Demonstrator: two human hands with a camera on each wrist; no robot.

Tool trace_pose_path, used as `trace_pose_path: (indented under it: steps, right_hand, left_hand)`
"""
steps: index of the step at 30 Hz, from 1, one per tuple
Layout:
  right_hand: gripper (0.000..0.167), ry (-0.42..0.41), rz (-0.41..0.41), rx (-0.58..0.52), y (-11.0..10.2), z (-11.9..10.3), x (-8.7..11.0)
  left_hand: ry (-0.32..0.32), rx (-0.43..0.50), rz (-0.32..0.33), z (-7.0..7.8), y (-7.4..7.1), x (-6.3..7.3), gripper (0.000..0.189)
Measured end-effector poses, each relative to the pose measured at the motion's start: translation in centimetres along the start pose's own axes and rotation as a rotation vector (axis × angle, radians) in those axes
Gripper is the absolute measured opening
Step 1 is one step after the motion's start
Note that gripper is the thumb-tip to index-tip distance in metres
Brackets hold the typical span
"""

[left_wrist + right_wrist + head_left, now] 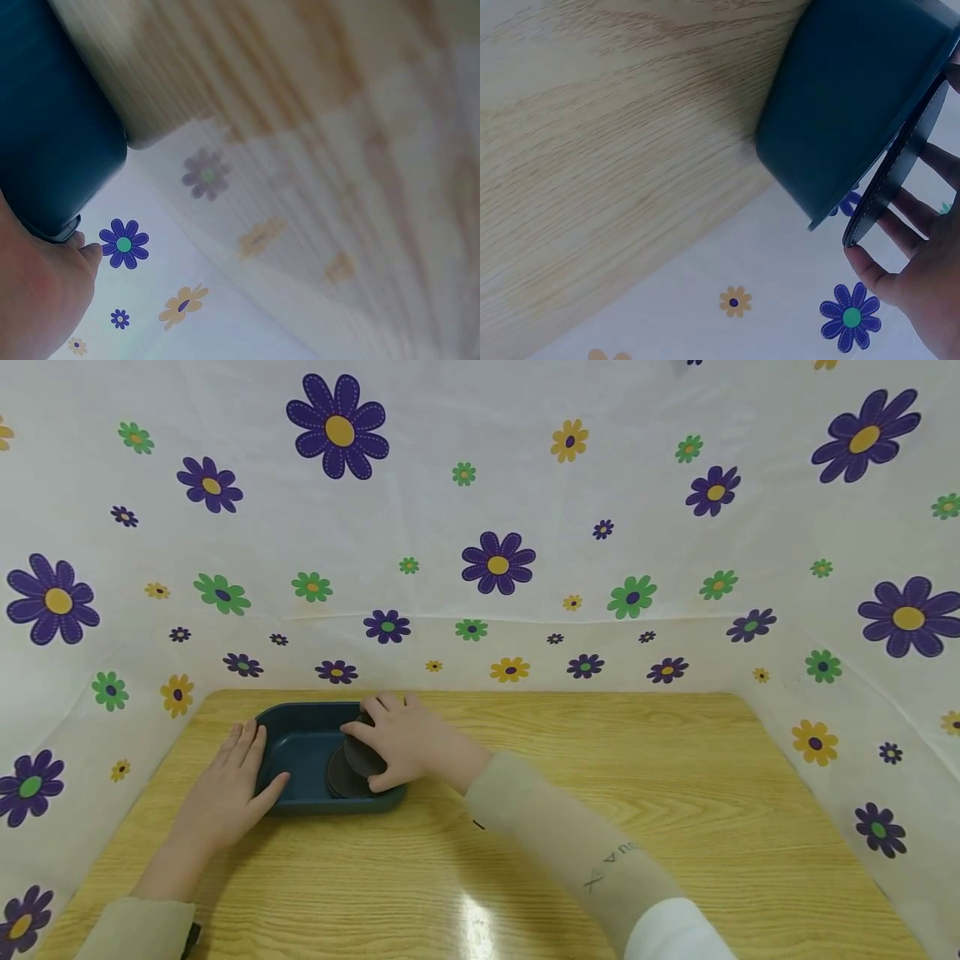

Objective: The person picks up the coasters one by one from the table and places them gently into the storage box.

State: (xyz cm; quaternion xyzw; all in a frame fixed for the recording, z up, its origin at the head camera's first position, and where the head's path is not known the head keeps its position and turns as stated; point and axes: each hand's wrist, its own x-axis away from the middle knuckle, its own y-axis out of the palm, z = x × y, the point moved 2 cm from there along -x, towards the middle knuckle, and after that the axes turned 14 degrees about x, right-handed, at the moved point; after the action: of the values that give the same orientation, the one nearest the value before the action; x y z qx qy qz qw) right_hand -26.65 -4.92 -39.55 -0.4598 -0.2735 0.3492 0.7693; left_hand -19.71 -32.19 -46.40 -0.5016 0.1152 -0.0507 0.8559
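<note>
A dark blue rectangular basin (300, 777) with rounded corners stands at the back left of the table. My left hand (228, 789) lies along its left side, fingers stretched out and thumb reaching over the rim. In the left wrist view, part of that hand (52, 289) touches the basin (60, 112). My right hand (401, 739) grips a round black coaster (362, 756) above the basin's right end. Beneath it, another dark round coaster (341, 777) lies inside, partly hidden. The right wrist view shows the held coaster's (900, 169) stitched edge, tilted beside the basin rim, fingertips on its edge.
The wood-grain table (600, 777) extends to the right and front of the basin. A white cloth (420, 518) printed with flowers rises behind it and along both sides.
</note>
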Motion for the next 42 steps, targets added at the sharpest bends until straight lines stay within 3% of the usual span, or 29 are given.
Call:
trace_pose_path:
  steps: [18, 24, 42]
  right_hand:
    - [0.085, -0.035, -0.009, 0.063, 0.1, -2.2, -2.4]
    - [0.082, -0.028, -0.034, 0.077, 0.1, -2.3, -2.2]
    - [0.078, -0.017, 0.027, 0.107, 0.2, -1.0, 0.3]
  left_hand:
    - [0.001, -0.002, 0.001, 0.1, -0.1, -0.1, 0.089]
    - [0.013, -0.004, 0.011, 0.1, 0.0, 0.0, 0.088]
    - [0.002, -0.008, -0.013, 0.0, -0.1, -0.1, 0.09]
